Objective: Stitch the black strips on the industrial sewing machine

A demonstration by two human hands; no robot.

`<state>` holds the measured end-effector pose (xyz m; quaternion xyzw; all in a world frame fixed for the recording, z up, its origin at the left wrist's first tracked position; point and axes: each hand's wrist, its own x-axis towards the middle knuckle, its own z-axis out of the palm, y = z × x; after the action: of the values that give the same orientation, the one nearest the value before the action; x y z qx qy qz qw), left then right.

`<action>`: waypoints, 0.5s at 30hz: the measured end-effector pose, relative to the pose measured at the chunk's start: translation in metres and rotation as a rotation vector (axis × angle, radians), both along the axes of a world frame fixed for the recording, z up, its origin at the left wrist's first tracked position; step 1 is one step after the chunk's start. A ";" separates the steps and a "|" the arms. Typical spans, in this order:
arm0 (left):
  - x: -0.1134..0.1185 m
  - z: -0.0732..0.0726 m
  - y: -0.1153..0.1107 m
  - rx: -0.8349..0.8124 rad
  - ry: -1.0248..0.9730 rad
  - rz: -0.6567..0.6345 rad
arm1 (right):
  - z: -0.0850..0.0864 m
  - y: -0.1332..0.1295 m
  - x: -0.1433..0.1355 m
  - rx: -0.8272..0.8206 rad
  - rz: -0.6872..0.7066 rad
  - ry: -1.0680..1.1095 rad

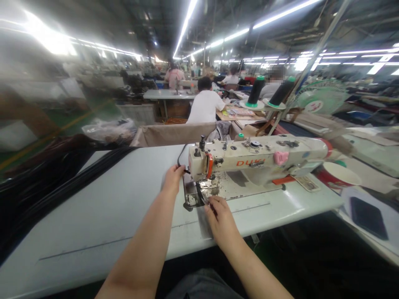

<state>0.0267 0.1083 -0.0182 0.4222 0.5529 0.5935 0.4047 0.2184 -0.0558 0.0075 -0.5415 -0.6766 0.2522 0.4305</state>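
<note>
A sewing machine with a pale, worn body stands on the white tabletop. Left of its needle end, my left hand is closed in a pinch on a narrow black strap, which curves up behind the fingers. My right hand is at the front edge of the metal needle plate, fingers bent together. A dark strip crosses the plate by the presser foot and reaches the right fingertips. Something shiny shows there too, too small to name. Whether both dark pieces are one strap, I cannot tell.
Long black strips lie in a bundle along the table's left side. Behind the machine are a fabric-lined bin and black thread cones. A dark phone rests at right. A person in a white shirt sits ahead.
</note>
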 end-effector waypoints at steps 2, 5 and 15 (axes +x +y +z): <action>-0.005 0.001 -0.015 0.004 -0.122 0.010 | 0.005 -0.001 -0.004 -0.038 0.061 0.045; -0.017 0.002 -0.045 0.012 -0.236 0.041 | 0.009 0.000 -0.012 -0.221 0.159 0.150; -0.039 0.003 -0.142 0.092 -0.225 0.119 | -0.006 0.031 -0.051 -0.727 0.299 0.555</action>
<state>-0.0128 -0.0333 -0.0154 0.3375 0.5002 0.6849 0.4084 0.1674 -0.0244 0.0014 -0.4657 -0.4746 0.6667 0.3368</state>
